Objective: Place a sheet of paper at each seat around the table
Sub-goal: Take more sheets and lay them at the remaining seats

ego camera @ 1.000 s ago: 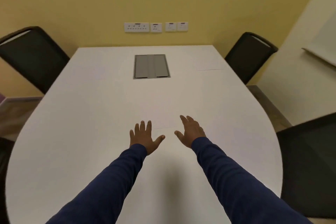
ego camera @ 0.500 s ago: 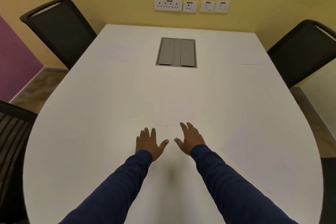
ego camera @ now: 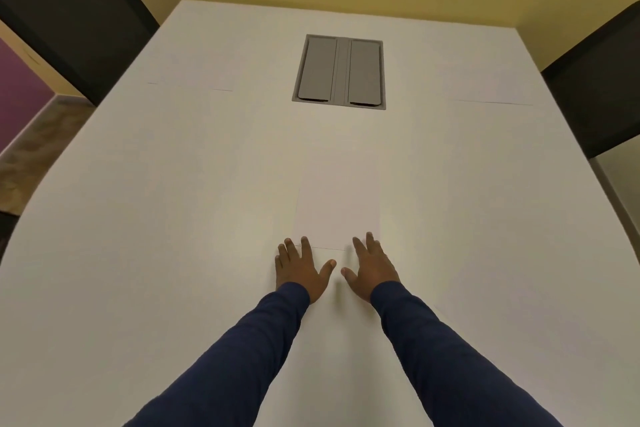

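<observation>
Your left hand (ego camera: 300,269) and right hand (ego camera: 371,269) lie open and flat, fingertips on the near edge of the sheet of paper (ego camera: 337,215) just ahead, probably squaring it on the table (ego camera: 173,201).

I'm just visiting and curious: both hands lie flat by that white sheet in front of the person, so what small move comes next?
Probably lift both hands off and step away: the sheet already lies flat and square on the table, fingertips only brushing its near edge.
</observation>
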Tool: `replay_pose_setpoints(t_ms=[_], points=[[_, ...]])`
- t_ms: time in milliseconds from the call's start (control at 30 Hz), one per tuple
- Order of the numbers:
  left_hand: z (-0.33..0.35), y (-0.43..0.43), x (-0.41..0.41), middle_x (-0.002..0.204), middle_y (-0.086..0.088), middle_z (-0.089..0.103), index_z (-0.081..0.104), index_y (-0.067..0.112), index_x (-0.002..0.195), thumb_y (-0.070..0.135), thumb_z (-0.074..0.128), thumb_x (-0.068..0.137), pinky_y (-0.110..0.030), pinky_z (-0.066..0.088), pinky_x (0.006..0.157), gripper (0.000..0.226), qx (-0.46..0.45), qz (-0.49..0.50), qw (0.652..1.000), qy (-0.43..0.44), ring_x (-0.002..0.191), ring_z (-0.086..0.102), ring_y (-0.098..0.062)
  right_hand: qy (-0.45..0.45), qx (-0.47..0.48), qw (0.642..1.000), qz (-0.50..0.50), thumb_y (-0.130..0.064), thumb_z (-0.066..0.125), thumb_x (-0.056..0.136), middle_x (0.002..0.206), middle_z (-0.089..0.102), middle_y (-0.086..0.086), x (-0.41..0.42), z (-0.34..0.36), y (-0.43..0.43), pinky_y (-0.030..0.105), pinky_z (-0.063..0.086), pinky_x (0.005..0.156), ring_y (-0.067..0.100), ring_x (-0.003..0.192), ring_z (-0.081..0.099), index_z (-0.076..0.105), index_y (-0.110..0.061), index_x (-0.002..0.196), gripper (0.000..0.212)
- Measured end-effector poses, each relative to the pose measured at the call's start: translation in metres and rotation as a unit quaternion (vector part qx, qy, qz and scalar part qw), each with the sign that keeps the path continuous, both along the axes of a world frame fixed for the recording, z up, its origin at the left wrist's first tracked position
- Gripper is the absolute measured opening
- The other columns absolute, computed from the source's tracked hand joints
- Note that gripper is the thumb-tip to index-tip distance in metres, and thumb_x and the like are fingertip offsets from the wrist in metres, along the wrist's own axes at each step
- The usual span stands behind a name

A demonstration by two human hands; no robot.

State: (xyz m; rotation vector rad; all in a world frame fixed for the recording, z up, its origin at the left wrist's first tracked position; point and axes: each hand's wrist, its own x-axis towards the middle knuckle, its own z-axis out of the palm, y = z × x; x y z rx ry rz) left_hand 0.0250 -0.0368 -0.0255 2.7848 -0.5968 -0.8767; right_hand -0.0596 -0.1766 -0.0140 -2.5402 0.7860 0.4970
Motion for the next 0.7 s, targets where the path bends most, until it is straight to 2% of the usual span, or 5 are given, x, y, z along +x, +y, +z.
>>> replay_pose_setpoints(t_ms=[300, 433, 567, 633, 700], points=[[-0.021, -0.024, 0.000, 0.164, -0.022, -0.009, -0.016, 0.016, 0.156, 0.071, 0.024, 0.093, -0.046, -0.001, 0.123, 0.093, -0.004, 0.025, 0.999, -0.022, 0.152, -0.007, -0.036, 0.009, -0.001, 1.000, 0.004, -0.048, 0.048, 0.097, 0.168, -0.005, 0.005, 0.009, -0.030, -0.004, 0.041, 0.013, 0.125, 0.027, 0.155, -0.001, 0.006, -0.022, 0.159, 0.079], [-0.015, -0.034, 0.003, 0.166, -0.014, 0.003, -0.015, 0.020, 0.157, 0.068, 0.042, 0.091, -0.042, 0.006, 0.124, 0.100, -0.137, 0.081, 0.987, 0.026, 0.153, 0.004, -0.030, -0.005, 0.012, 1.000, -0.004, -0.045, 0.051, 0.097, 0.168, -0.002, 0.003, 0.009, -0.030, -0.006, 0.042, 0.015, 0.125, 0.027, 0.155, 0.001, 0.008, -0.023, 0.159, 0.079], [0.003, -0.047, 0.020, 0.144, -0.001, 0.050, -0.003, 0.028, 0.158, 0.058, 0.068, 0.082, -0.035, 0.038, 0.108, 0.109, -0.355, 0.317, 0.871, 0.120, 0.133, 0.047, -0.023, -0.008, 0.021, 1.000, 0.002, -0.047, 0.050, 0.097, 0.168, 0.002, 0.001, 0.006, -0.027, -0.012, 0.041, 0.016, 0.124, 0.024, 0.155, 0.005, 0.008, -0.024, 0.159, 0.079], [0.011, -0.048, 0.035, 0.127, 0.002, 0.059, 0.018, 0.022, 0.157, 0.055, 0.073, 0.080, -0.033, 0.044, 0.096, 0.100, -0.374, 0.405, 0.822, 0.142, 0.118, 0.056, -0.022, -0.007, 0.022, 1.000, 0.005, -0.048, 0.050, 0.097, 0.168, 0.004, 0.000, 0.004, -0.024, -0.012, 0.040, 0.018, 0.124, 0.024, 0.155, 0.007, 0.007, -0.024, 0.159, 0.080], [0.014, -0.047, 0.047, 0.125, -0.001, 0.062, 0.049, 0.014, 0.139, 0.050, 0.075, 0.080, -0.037, 0.048, 0.098, 0.074, -0.362, 0.420, 0.814, 0.170, 0.113, 0.059, -0.025, -0.009, 0.026, 1.000, 0.005, -0.049, 0.050, 0.097, 0.168, 0.006, -0.001, 0.001, -0.022, -0.010, 0.038, 0.020, 0.122, 0.023, 0.154, 0.009, 0.007, -0.025, 0.159, 0.080]])
